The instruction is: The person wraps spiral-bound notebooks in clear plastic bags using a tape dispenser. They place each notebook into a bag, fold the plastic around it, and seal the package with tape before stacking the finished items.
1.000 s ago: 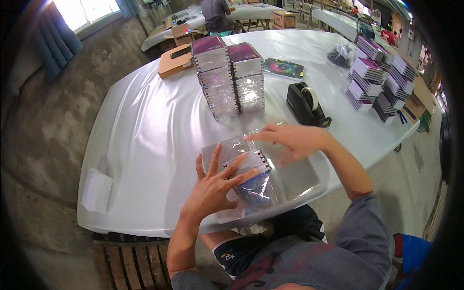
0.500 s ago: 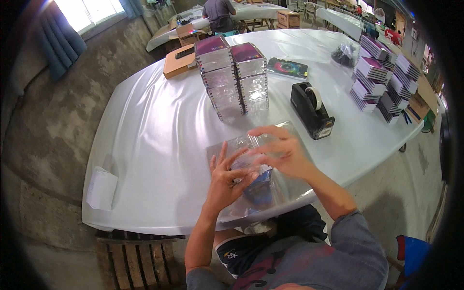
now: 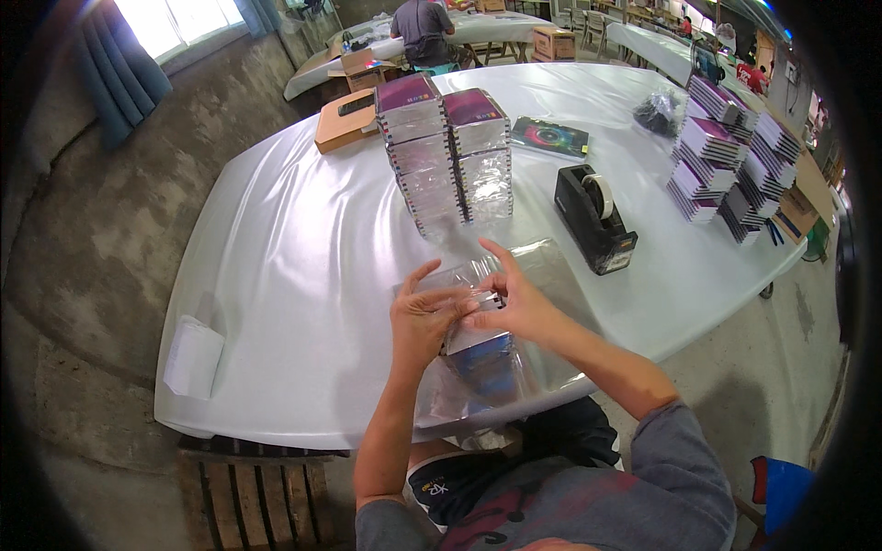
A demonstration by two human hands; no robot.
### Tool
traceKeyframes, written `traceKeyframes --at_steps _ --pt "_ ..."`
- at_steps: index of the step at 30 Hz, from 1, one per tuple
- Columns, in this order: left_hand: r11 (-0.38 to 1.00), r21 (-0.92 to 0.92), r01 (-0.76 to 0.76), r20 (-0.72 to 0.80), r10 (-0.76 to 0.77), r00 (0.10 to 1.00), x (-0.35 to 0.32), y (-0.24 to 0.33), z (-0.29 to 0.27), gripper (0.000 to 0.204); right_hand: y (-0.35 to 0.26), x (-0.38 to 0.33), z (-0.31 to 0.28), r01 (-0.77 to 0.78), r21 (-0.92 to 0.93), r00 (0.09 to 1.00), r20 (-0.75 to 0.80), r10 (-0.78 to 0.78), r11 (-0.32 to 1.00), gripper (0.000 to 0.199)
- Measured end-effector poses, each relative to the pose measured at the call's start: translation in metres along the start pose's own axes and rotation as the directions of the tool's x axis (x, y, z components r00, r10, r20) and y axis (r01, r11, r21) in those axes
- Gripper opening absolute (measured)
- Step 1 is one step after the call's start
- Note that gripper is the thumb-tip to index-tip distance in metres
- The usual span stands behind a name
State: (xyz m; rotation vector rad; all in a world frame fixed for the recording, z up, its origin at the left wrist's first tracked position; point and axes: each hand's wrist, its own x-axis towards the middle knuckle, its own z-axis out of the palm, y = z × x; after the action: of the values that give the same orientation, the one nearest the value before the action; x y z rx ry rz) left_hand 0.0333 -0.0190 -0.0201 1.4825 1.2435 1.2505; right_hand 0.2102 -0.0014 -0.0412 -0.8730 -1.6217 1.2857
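In front of me, close to the table's near edge, a bundle with a white edge and a blue face [image 3: 490, 367] lies in clear plastic film [image 3: 519, 381]. My left hand [image 3: 427, 317] is at the bundle's far left, thumb and forefinger pinched on the film, other fingers raised. Beside it my right hand [image 3: 516, 303] pinches the film too, its forefinger pointing up and away. The two hands' fingertips almost meet over the bundle's far end. A flat sheet of clear film [image 3: 556, 266] lies beneath and beyond them. Exactly what sits between the fingertips is partly hidden.
Beyond the hands stand two wrapped stacks with purple tops [image 3: 473, 106]. A black tape dispenser [image 3: 593, 220] is to their right. Fanned booklet stacks [image 3: 707, 138] stand far right, a cardboard box [image 3: 342, 129] far left, a folded white paper [image 3: 195, 358] near left. Another person [image 3: 423, 32] sits at a farther table.
My right hand has come down and left from above the film to meet the left hand, and its fingers have closed into a pinch. The left fingers have closed in too.
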Motion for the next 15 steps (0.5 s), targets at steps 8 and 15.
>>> traceKeyframes --at_steps 8,15 --pt "0.946 -0.115 0.302 0.213 -0.274 0.938 -0.011 -0.001 -0.021 0.03 -0.013 0.012 -0.004 -0.121 0.096 0.992 0.048 0.116 0.988 0.089" --pt "0.99 0.141 0.025 0.033 -0.03 0.999 -0.012 0.003 -0.014 0.011 -0.004 0.019 -0.014 -0.187 0.021 0.967 0.182 0.18 0.982 0.03"
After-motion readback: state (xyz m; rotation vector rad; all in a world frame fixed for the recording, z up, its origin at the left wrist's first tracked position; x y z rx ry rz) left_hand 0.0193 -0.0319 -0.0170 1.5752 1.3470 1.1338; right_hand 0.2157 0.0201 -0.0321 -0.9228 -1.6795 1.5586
